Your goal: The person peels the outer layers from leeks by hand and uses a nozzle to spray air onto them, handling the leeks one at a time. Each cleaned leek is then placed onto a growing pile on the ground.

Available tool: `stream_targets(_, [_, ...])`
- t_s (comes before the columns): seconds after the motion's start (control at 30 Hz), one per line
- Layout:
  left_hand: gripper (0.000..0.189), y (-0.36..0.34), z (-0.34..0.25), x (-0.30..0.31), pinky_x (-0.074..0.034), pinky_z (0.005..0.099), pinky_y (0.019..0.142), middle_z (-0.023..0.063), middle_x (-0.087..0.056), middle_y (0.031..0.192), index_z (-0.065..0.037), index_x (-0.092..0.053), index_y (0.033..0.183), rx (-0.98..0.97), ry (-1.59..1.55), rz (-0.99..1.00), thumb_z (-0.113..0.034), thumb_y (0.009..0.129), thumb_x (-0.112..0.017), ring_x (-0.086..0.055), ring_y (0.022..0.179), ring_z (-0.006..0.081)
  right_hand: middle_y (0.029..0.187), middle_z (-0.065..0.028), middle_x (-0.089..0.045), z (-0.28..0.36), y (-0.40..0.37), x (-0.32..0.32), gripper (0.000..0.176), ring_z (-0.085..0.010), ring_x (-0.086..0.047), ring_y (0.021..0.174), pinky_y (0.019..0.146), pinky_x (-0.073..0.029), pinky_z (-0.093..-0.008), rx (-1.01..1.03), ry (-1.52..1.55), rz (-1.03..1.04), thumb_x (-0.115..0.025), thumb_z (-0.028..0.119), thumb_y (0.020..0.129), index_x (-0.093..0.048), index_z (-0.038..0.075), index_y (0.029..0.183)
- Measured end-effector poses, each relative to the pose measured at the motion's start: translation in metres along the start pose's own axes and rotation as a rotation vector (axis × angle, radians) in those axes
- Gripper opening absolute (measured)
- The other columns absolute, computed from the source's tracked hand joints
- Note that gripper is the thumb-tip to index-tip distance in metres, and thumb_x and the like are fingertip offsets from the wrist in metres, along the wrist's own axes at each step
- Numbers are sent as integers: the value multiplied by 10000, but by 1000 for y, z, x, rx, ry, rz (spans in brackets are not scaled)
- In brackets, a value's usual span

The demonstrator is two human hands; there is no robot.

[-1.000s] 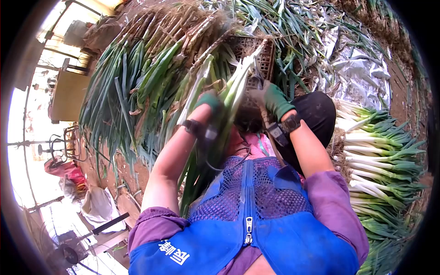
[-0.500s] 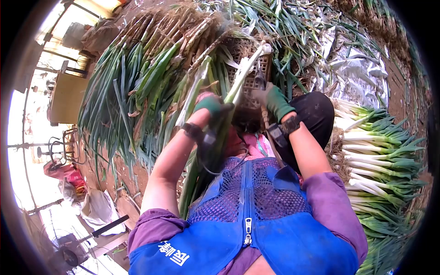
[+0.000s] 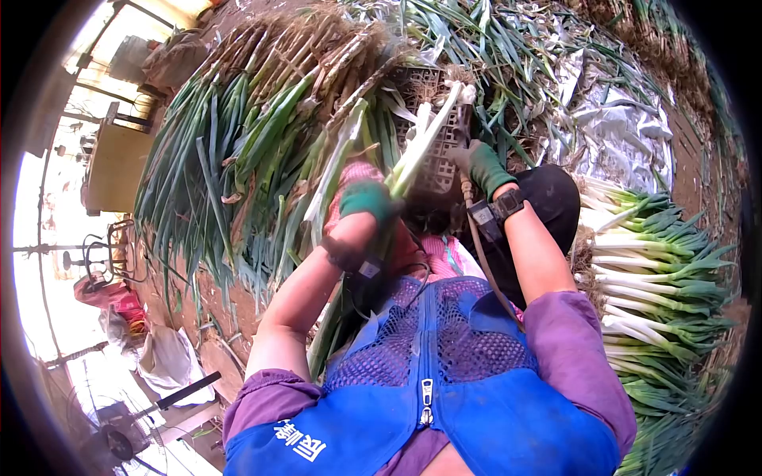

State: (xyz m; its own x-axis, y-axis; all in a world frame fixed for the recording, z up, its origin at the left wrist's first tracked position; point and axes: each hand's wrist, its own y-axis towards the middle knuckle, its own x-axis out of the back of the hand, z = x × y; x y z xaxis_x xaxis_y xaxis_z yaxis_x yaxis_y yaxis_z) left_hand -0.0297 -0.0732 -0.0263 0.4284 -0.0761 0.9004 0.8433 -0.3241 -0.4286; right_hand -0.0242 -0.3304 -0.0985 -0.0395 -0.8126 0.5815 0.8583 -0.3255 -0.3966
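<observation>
My left hand (image 3: 367, 200), in a green and dark glove, is closed round green onion stalks. Their white shafts (image 3: 425, 141) slant up and right over a plastic crate (image 3: 438, 168). My right hand (image 3: 482, 165), gloved alike, is closed on a dark air nozzle (image 3: 463, 127) with a hose (image 3: 474, 230) running down from it. The nozzle tip lies close beside the root end of the white shaft. My left glove is blurred, and its fingertips are partly hidden.
A large pile of untrimmed onions (image 3: 246, 151) lies at the left. Cleaned onions (image 3: 643, 262) are stacked at the right. Loose leaves and a silvery sheet (image 3: 623, 135) cover the ground at the upper right. My dark-clad knee (image 3: 548, 202) is beside my right hand.
The onion shafts have shifted slightly down, and a second white shaft shows beside the first. My left hand has moved a little; the nozzle has tilted up and right.
</observation>
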Motion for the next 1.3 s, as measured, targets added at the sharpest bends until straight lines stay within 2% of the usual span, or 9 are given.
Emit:
stream_targets(0.1, [576, -3, 1, 22, -544, 419, 770, 198, -733, 881, -61, -782, 968, 66, -211, 170, -589, 830, -598, -721, 822, 321, 1030, -299, -699, 4, -28, -4, 586, -392, -696, 976, 860, -541, -426, 7, 238, 463, -681, 403, 793, -648, -84, 1118])
stream_targets(0.23, [622, 3, 45, 14, -537, 356, 720, 106, -733, 846, -57, -784, 965, -28, -604, 258, -646, 843, -626, -679, 730, 193, 927, -160, -721, 4, -87, -12, 565, -280, -699, 877, 804, -538, -390, 442, 208, 336, -712, 385, 797, -622, 10, 1210])
stream_targets(0.37, [431, 9, 70, 24, -448, 237, 577, -14, -655, 767, -82, -762, 1089, 157, -1240, 357, -463, 886, -763, -561, 638, 74, 867, -121, -701, -43, -70, -27, 503, -221, -678, 793, 743, -533, -350, 86, 257, 317, -725, 372, 802, -648, 15, 1147])
stream_targets(0.5, [386, 78, 141, 40, -529, 321, 908, 106, -748, 1088, -41, -695, 1213, 70, -745, -405, -283, 913, -726, -687, 989, 196, 850, -100, -694, -32, -70, -23, 470, -187, -663, 770, 723, -528, -328, 8, 412, 364, -736, 355, 804, -659, 3, 1106])
stream_targets(0.63, [741, 124, 191, 83, -419, 451, 1118, 237, -517, 1446, -117, -491, 1468, 293, -106, -582, -422, 836, -729, -534, 1307, 390, 924, -133, -721, -42, -60, -42, 537, -218, -684, 842, 785, -542, -341, -27, 383, 247, -747, 366, 800, -644, -12, 1166])
stream_targets(0.9, [957, 168, 228, 85, -465, 467, 1065, 234, -559, 1400, -150, -293, 1589, 470, 181, -311, -421, 791, -746, -567, 1277, 376, 1149, -276, -688, -9, -66, -41, 798, -398, -666, 1108, 981, -508, -418, 13, -29, 256, -717, 483, 783, -520, -27, 1364])
stream_targets(1.17, [374, 56, 139, 97, -538, 417, 919, 157, -739, 1078, -174, -733, 1160, 195, 192, 8, -350, 830, -718, -702, 1001, 350, 1196, -283, -669, 0, -67, -44, 742, -410, -650, 1138, 985, -506, -441, 1, -26, 274, -718, 453, 793, -535, 29, 1374])
stream_targets(1.27, [568, 25, 150, 87, -530, 399, 936, 144, -735, 1120, -93, -701, 1199, -32, -268, 421, -495, 806, -784, -704, 1026, 305, 1195, -291, -667, -5, -65, -50, 752, -413, -647, 1142, 986, -504, -444, 40, -14, 283, -717, 452, 794, -524, 26, 1383])
stream_targets(1.3, [597, 29, 152, 83, -525, 401, 953, 158, -719, 1159, -75, -681, 1225, 12, -312, 257, -491, 809, -785, -692, 1059, 305, 1192, -295, -666, -6, -64, -52, 756, -414, -647, 1142, 986, -503, -443, 46, -29, 281, -717, 453, 794, -521, 23, 1384])
